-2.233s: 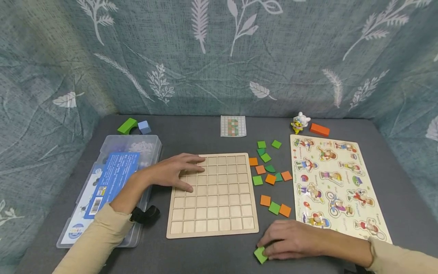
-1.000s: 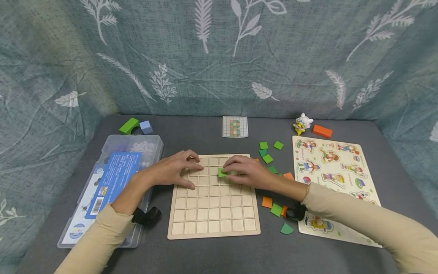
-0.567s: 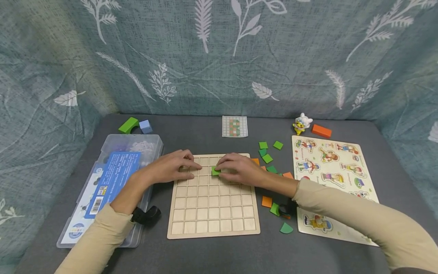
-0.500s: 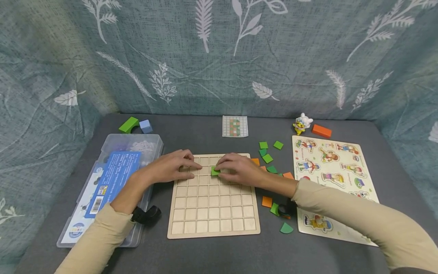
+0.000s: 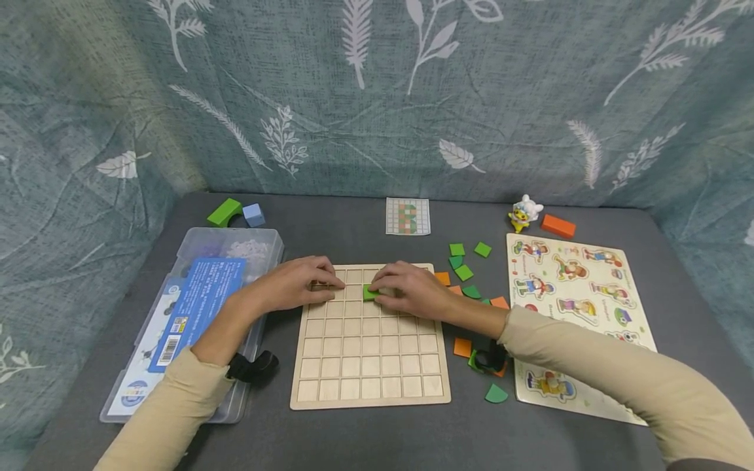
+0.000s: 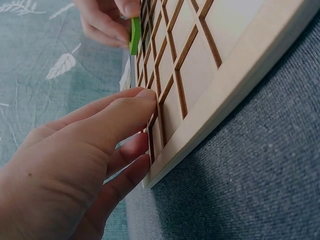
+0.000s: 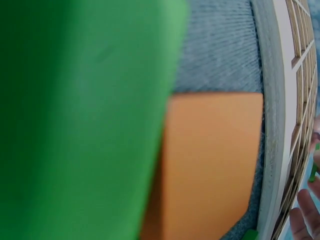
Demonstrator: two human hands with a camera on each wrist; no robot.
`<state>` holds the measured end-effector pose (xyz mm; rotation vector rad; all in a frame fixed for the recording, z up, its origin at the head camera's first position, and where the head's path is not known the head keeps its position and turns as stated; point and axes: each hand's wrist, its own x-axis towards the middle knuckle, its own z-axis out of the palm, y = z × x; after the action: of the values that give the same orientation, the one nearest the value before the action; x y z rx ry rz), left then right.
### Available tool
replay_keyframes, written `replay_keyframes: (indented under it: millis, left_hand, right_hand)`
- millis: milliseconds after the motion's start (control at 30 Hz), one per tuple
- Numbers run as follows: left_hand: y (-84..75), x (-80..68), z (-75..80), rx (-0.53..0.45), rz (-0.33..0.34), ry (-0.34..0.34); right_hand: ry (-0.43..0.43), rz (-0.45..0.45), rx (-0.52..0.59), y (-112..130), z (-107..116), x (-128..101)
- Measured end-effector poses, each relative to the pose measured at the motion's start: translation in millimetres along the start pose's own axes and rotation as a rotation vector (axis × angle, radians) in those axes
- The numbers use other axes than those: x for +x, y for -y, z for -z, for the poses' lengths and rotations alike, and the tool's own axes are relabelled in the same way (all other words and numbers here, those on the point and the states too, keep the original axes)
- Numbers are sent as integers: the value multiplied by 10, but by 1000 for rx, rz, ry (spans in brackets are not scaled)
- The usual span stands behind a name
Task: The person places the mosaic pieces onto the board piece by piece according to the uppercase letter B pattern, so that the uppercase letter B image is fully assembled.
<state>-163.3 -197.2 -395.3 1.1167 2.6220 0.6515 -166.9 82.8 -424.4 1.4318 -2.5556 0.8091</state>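
A wooden grid board (image 5: pixel 377 403) lies flat on the table in the head view. My right hand (image 5: pixel 415 288) pinches a green square tile (image 5: pixel 369 293) by its right side, over a cell in the board's upper rows. In the left wrist view this green tile (image 6: pixel 134 36) stands edge-on at the grid, between thumb and fingers. My left hand (image 5: pixel 300 284) rests at the board's upper left, fingers bent loosely and thumb tip touching the grid; it grips no tile. The right wrist view is mostly filled by a blurred green tile (image 7: pixel 100 120) and an orange tile (image 7: pixel 210 165) beside the board.
Several green and orange tiles (image 5: pixel 462 347) lie right of the board, some behind the right forearm. A picture puzzle board (image 5: pixel 580 301) lies further right. A plastic case (image 5: pixel 250 245) is at left. Behind stand a printed pattern card (image 5: pixel 408 216), a small figurine (image 5: pixel 523 214) and blocks (image 5: pixel 558 226).
My right hand has gone from the lower right, by the loose tiles, up and left onto the board with the green tile. Over the last half second it barely moves. The left hand stays put, its thumb drawn in.
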Motion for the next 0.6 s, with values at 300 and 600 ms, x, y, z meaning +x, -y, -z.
replay_keyframes:
  millis: [300,600]
  left_hand:
    - [-4,12,-12,3,18,-12]
    - [-26,19,-18,-61,115,-19]
  right_hand:
    - [26,-45,-24,10,-11,11]
    - [38,-56,-34,11,-31,29]
